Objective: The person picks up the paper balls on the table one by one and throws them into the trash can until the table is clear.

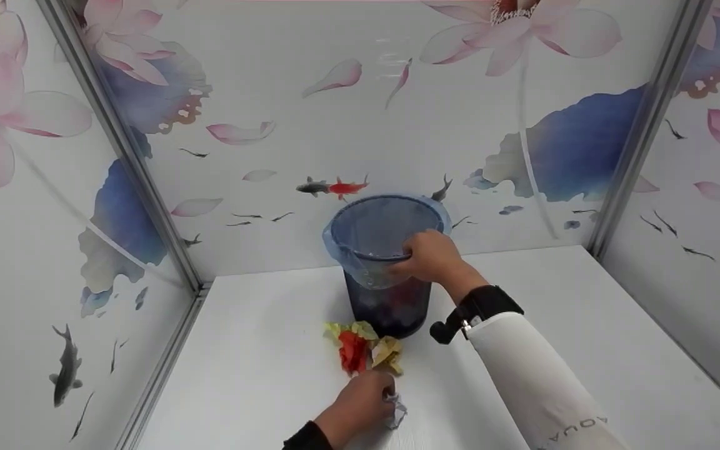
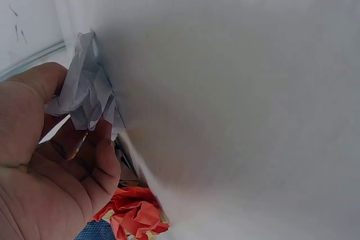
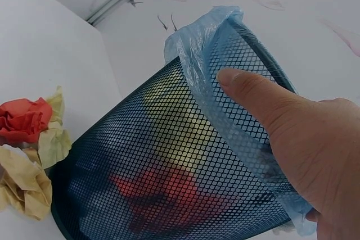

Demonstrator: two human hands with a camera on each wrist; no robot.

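Note:
A dark mesh wastebasket (image 1: 388, 300) stands on the white table, with a thin blue plastic bag (image 3: 197, 43) folded over its rim. Through the mesh, crumpled red and yellow paper shows inside. My right hand (image 1: 432, 256) grips the near right side of the rim, thumb inside over the bag. At the front, my left hand (image 1: 363, 400) holds a crumpled white paper (image 2: 87, 91) between thumb and fingers, down at the tabletop. Just beyond it, beside the basket's base, lie a crumpled red paper (image 1: 352, 351), a yellow-green one (image 1: 363, 329) and a tan one (image 1: 388, 354).
White panels printed with lotus flowers and fish close off the back and both sides, joined by metal posts (image 1: 641, 137). The basket stands close to the back panel (image 1: 310, 237). White tabletop (image 1: 260, 350) extends to either side of it.

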